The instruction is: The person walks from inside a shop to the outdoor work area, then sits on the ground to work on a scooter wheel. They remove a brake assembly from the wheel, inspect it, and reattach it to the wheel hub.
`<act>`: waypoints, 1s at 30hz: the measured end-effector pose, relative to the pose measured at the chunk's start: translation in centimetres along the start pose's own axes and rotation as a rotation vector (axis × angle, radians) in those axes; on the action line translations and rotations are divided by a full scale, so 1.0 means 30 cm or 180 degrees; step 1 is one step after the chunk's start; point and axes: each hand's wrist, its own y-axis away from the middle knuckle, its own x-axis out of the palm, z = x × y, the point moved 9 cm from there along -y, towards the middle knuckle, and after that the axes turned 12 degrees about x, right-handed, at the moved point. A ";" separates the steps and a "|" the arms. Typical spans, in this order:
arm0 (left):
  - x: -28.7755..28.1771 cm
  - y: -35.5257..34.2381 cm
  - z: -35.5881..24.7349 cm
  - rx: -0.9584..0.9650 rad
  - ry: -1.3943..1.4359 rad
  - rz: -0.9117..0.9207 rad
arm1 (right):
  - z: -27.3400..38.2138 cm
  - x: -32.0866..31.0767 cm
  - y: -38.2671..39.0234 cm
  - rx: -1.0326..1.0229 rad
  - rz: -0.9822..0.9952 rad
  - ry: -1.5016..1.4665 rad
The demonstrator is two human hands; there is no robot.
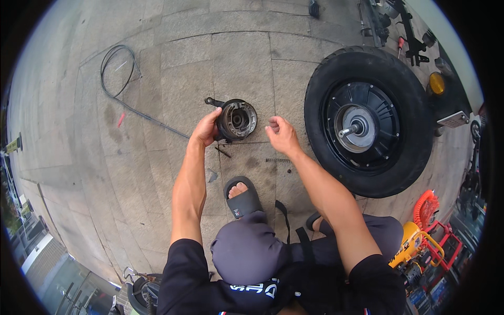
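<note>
My left hand [207,127] grips the side of a round drum brake assembly [239,121], black outside with a metal ring inside and a short lever arm at its upper left. The brake's hollow face is turned up and to the right. A short gap to the right of it is my right hand [282,134], its fingers curled in toward the thumb. Whatever may lie within those fingers is hidden. On the paving below my right hand rests a thin coil spring [277,160]. A small dark rod [223,152] lies just under the brake.
A large black tyre [320,113] on a hub motor wheel [386,107] lies at the right, its axle pointing up. Black cable [113,94] coils at the left. A red-handled screwdriver [401,43], an orange coiled hose [422,207] and a yellow machine [407,244] are along the right side.
</note>
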 end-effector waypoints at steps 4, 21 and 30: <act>-0.051 0.079 -0.084 0.0365 -0.0664 -0.0510 | 0.072 0.072 -0.068 0.0170 0.0099 -0.0137; -0.015 0.085 -0.019 0.0611 -0.0115 -0.0652 | 0.005 0.138 -0.017 0.0207 0.0144 -0.0635; 0.082 0.098 0.024 0.0615 0.0350 -0.0991 | 0.045 0.120 -0.016 -0.0349 0.0081 -0.0497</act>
